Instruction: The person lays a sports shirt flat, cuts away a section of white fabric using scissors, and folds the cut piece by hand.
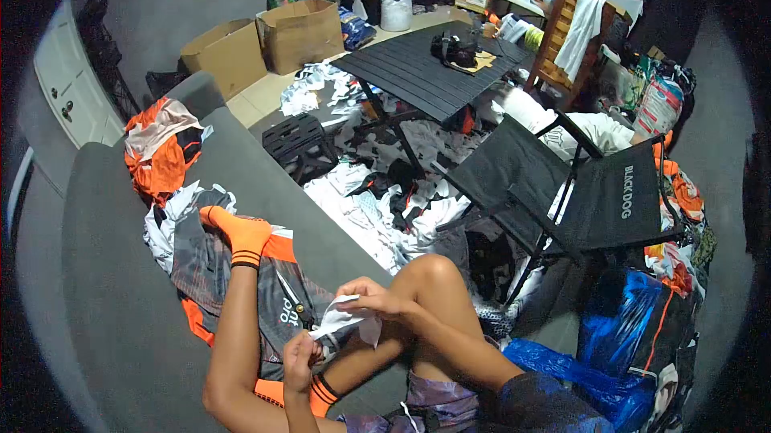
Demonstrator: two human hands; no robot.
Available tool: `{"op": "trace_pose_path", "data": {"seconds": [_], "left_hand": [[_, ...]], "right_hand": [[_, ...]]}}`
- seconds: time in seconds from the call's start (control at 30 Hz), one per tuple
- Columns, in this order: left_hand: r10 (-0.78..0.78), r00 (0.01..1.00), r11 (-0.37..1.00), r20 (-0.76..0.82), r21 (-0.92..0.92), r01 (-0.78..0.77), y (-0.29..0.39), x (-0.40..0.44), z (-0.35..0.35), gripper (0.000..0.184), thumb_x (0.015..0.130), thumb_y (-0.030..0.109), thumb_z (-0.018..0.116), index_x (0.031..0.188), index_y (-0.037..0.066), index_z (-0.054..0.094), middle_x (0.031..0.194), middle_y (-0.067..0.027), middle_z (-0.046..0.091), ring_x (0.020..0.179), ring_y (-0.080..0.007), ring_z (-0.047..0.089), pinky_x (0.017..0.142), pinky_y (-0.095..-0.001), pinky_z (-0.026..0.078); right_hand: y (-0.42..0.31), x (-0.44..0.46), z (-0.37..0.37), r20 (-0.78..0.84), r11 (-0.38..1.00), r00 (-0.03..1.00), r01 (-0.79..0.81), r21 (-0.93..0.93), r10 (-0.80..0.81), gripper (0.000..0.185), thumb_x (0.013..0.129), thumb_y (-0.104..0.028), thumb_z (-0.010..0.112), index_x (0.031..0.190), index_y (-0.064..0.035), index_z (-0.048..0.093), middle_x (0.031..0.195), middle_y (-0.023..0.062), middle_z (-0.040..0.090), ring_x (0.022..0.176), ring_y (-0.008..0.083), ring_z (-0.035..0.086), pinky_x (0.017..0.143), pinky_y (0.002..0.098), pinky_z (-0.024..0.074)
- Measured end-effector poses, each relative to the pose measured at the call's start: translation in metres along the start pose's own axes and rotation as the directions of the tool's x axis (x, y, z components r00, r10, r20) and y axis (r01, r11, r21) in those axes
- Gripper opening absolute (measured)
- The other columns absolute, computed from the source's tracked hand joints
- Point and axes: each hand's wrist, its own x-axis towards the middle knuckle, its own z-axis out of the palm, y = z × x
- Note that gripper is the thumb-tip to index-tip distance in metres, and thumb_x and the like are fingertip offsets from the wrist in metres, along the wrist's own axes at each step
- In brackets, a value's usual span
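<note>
Between my two hands is a small white cloth piece (347, 322), stretched above my bent legs. My left hand (299, 357) pinches its lower left end. Higher up and to the right, my right hand (369, 298) grips its upper edge with closed fingers. Dark scissors (295, 301) lie just left of the cloth, on a grey and orange printed garment (277, 272) spread over the sofa. An orange sock (241, 234) on my foot rests on that garment.
The grey sofa (120, 272) carries an orange garment pile (165, 156). White and black cloth scraps (385, 208) cover the floor. A black folding chair (562, 184), slatted table (434, 71), cardboard boxes (301, 35) and blue plastic bags (618, 320) stand around.
</note>
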Motion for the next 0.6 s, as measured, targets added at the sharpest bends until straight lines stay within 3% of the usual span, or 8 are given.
{"op": "trace_pose_path", "data": {"seconds": [0.4,0.5,0.57,0.6], "left_hand": [[0.008,1.0,0.997,-0.008,0.071,-0.008,-0.006,0.001,0.001,0.036,0.094,0.028,0.046,0.066,0.007,0.04,0.06,0.003,0.036,0.052,-0.0058,0.03,0.047,-0.0215,0.024],[0.026,1.0,0.996,-0.017,0.09,-0.025,-0.018,0.002,-0.006,0.034,0.094,0.027,0.046,0.067,0.007,0.043,0.061,0.0033,0.038,0.053,-0.0058,0.032,0.048,-0.0216,0.025],[0.039,0.999,0.994,-0.018,0.102,-0.037,-0.017,0.004,-0.006,0.033,0.094,0.026,0.046,0.068,0.007,0.044,0.061,0.0035,0.039,0.053,-0.0058,0.033,0.048,-0.0216,0.026],[0.02,1.0,0.992,-0.011,0.129,-0.018,-0.016,0.004,-0.004,0.032,0.094,0.025,0.047,0.069,0.006,0.045,0.062,0.0038,0.039,0.054,-0.0059,0.033,0.048,-0.0222,0.027]], "right_hand": [[0.0,-0.001,-0.005,-0.041,0.997,0.998,0.039,-0.07,-0.042,0.016,0.086,-0.018,0.061,0.082,-0.0025,0.061,0.07,-0.0064,0.055,0.063,0.0012,0.047,0.054,0.0172,0.0353],[-0.014,-0.009,-0.005,-0.092,0.965,0.984,0.125,-0.232,-0.15,0.019,0.086,-0.019,0.061,0.081,-0.0006,0.06,0.068,-0.0039,0.056,0.062,0.0047,0.049,0.056,0.0209,0.0382],[-0.041,-0.028,-0.002,-0.187,0.839,0.952,0.108,-0.534,-0.242,0.022,0.083,-0.024,0.062,0.08,-0.0022,0.062,0.067,-0.0013,0.056,0.063,0.0061,0.047,0.057,0.023,0.0382],[-0.084,-0.045,0.021,-0.302,0.709,0.906,-0.004,-0.705,-0.296,0.022,0.082,-0.024,0.063,0.077,-0.0026,0.062,0.064,-0.001,0.056,0.061,0.007,0.047,0.055,0.0243,0.0381]]}}
